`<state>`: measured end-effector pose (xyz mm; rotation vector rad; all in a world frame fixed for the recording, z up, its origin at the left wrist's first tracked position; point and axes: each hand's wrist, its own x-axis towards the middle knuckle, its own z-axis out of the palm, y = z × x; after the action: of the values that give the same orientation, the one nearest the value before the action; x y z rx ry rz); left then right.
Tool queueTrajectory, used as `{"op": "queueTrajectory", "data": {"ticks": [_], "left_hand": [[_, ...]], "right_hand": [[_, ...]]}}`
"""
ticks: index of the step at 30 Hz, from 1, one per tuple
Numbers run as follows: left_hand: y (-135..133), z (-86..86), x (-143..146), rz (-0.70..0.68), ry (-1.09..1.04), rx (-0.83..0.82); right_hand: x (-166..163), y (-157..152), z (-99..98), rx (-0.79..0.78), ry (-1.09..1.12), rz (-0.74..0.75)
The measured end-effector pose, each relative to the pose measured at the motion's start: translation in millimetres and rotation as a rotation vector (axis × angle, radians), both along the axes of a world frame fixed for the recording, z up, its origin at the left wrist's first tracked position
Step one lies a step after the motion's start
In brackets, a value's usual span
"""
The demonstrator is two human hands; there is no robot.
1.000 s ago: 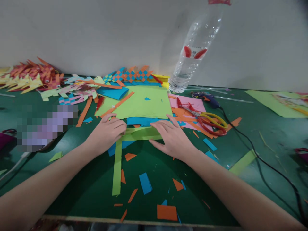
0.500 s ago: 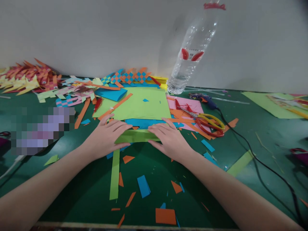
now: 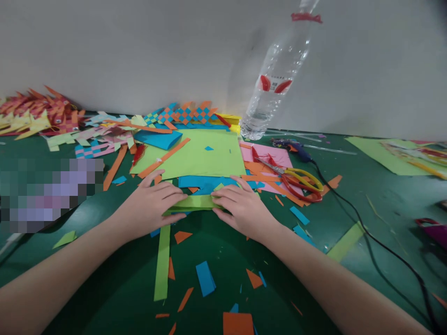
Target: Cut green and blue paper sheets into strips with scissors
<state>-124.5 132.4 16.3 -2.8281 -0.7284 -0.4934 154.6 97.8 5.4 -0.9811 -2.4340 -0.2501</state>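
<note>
Our left hand (image 3: 152, 209) pinches the left end of a folded light-green paper strip (image 3: 199, 202), fingers over the far edge and thumb along the near one; our right hand (image 3: 240, 204) grips the right end likewise; the strip runs crosswise between them, low over the green desk (image 3: 115, 298); a narrow light-green strip (image 3: 162, 265) extends towards us from below our left hand, and we cannot tell whether the two join. Beyond our hands we see blue paper (image 3: 195, 181), then light-green sheets (image 3: 209, 158) with an orange strip (image 3: 165, 157) slanting across their left side; to the right, open scissors (image 3: 283, 173) with red and yellow handles lie partly over a pink sheet (image 3: 284, 160); behind, a clear plastic bottle (image 3: 270, 86) stands near woven orange-and-blue paper fish (image 3: 185, 113); nearer us lies a blue paper rectangle (image 3: 205, 279) among orange scraps.
</note>
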Motion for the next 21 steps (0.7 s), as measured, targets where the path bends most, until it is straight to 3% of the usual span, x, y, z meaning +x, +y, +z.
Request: {"op": "queueTrajectory", "data": {"ticks": [10,21], "left_hand": [[0.4,-4.0,-0.7,0.027,0.016,-0.003],[2.2,-5.0,1.2,0.03,-0.049,0.125]], "right_hand": [[0.4,-1.6,0.1,-0.031,0.004,-0.007],[-3.4,-5.7,1.6,-0.046,0.018,-0.108]]}}
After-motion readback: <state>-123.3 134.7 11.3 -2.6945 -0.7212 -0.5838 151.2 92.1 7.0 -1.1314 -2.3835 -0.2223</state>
